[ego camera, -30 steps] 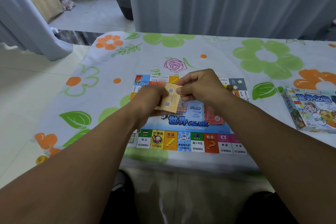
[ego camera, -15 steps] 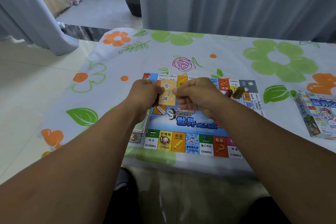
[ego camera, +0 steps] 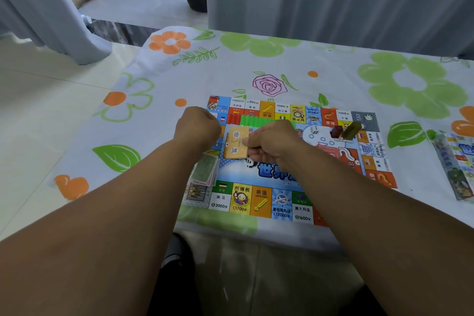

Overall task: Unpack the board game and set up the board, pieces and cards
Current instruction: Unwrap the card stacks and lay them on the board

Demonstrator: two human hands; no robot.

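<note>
Pinching the right edge of a tan card (ego camera: 236,141), the right hand (ego camera: 272,141) meets the left hand (ego camera: 198,128), which curls at the card's left edge with its fingertips hidden. The card is over the game board (ego camera: 261,204). Banknotes (ego camera: 205,170) lie just below-left of the grip, a green strip (ego camera: 256,119) sits just behind it, two small pieces (ego camera: 345,131) stand to its right, and the game box (ego camera: 457,161) is well to the right.

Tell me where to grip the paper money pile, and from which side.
Probably the near short edge, coming from the near left: the paper money pile lies flat, loosely fanned, along the game board's left side, with layered edges exposed there.
</note>
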